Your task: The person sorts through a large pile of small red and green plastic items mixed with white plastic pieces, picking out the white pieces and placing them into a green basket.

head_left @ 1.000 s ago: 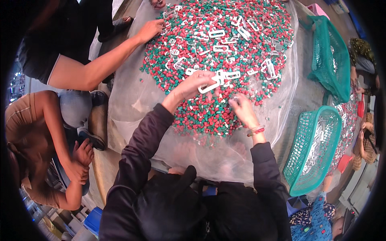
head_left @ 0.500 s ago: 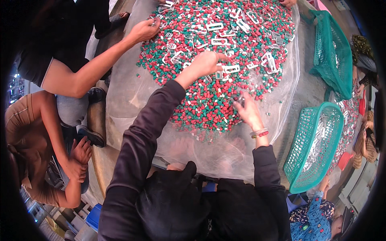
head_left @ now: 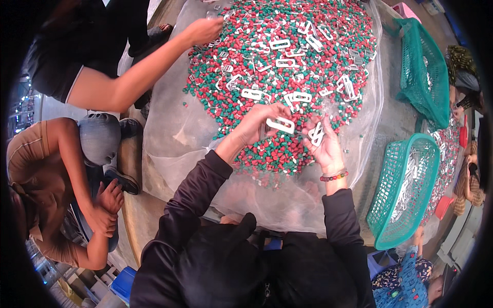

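Note:
My left hand [head_left: 259, 122] is closed on a white oblong frame with a long slot [head_left: 285, 128], gripped at its left end. To the right, my right hand [head_left: 328, 150] is palm up, fingers curled around white looped pieces [head_left: 316, 134]; how many it holds I cannot tell. Both hands hover close together over the near part of a heap of small red, green and white cone-like pellets [head_left: 280, 154]. More white slotted frames [head_left: 286, 63] lie scattered across the heap. Under the pellets spreads a clear plastic sheet [head_left: 174, 154].
At the right stands a green plastic basket [head_left: 377, 205] with long pale pieces inside; a second green basket [head_left: 405, 66] sits beyond it. A co-worker's hand [head_left: 208, 30] reaches into the heap at far left. Another person's clasped hands [head_left: 105, 210] rest at the left edge.
My left hand has drawn nearer and now holds a white frame. My right hand has turned palm up, with white pieces showing. The co-worker's hand has shifted right over the heap.

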`<state>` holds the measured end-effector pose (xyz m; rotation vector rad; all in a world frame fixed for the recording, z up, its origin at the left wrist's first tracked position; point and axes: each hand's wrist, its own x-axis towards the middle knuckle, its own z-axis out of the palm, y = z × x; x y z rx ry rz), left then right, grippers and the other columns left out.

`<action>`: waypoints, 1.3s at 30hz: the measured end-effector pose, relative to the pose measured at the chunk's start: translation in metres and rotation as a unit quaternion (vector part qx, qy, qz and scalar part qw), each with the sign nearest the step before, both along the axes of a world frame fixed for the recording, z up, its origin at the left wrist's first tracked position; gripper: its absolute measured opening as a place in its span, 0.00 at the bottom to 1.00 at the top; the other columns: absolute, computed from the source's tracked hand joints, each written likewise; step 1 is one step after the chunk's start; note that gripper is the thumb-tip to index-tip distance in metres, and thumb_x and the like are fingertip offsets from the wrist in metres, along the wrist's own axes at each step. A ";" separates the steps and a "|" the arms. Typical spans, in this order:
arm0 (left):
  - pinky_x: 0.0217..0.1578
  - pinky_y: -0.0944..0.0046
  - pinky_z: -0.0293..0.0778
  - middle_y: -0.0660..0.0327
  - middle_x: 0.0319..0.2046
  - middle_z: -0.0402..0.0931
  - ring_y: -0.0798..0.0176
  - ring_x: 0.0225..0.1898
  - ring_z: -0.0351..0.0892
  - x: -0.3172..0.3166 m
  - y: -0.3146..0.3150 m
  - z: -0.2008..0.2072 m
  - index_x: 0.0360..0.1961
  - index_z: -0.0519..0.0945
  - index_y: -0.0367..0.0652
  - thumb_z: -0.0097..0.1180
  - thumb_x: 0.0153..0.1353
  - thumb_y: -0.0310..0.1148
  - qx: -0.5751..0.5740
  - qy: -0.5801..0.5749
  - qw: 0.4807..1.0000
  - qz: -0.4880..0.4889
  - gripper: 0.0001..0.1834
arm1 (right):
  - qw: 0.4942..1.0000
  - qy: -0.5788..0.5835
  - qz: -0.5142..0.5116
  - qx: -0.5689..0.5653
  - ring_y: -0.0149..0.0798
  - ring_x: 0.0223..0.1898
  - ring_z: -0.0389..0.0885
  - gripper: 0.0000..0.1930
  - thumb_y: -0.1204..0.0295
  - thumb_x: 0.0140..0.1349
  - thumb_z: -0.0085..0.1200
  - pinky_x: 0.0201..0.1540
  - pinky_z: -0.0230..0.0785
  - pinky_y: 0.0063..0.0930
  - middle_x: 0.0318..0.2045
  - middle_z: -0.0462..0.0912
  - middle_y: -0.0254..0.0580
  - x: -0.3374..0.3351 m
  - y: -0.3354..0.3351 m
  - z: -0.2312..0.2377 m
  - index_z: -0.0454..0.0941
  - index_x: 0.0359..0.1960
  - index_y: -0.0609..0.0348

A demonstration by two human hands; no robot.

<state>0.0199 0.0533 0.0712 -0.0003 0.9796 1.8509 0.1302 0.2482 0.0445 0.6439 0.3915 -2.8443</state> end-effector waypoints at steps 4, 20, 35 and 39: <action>0.18 0.62 0.79 0.56 0.32 0.70 0.49 0.38 0.77 -0.008 -0.002 -0.011 0.23 0.69 0.39 0.43 0.50 0.31 0.192 -0.178 0.959 0.112 0.06 | 0.999 0.012 0.027 0.015 0.50 0.46 0.75 0.24 0.64 0.63 0.41 0.43 0.73 0.48 0.42 0.75 0.49 -0.004 -0.002 0.025 0.56 0.59 0.60; 0.36 0.55 0.71 0.53 0.32 0.70 0.53 0.38 0.72 -0.030 0.070 -0.051 0.33 0.76 0.38 0.55 0.51 0.41 -0.424 0.713 0.522 -0.199 0.16 | 0.900 -0.087 0.153 0.398 0.36 0.22 0.77 0.12 0.69 0.53 0.57 0.21 0.67 0.27 0.24 0.77 0.40 0.027 0.031 0.007 0.68 0.34 0.57; 0.29 0.66 0.65 0.63 0.27 0.72 0.66 0.28 0.67 -0.012 -0.015 -0.026 0.39 0.78 0.42 0.52 0.57 0.39 -0.203 0.527 0.821 -0.082 0.14 | 0.887 -0.076 0.162 0.425 0.30 0.21 0.79 0.14 0.69 0.55 0.56 0.17 0.66 0.19 0.24 0.79 0.37 0.015 0.005 0.011 0.72 0.40 0.62; 0.39 0.59 0.71 0.58 0.38 0.69 0.56 0.40 0.70 0.016 0.040 -0.042 0.40 0.77 0.44 0.58 0.49 0.40 -0.362 0.709 0.576 -0.186 0.18 | 0.900 -0.052 0.115 0.418 0.32 0.17 0.78 0.18 0.73 0.54 0.57 0.12 0.63 0.18 0.20 0.77 0.38 0.016 0.004 0.012 0.65 0.44 0.59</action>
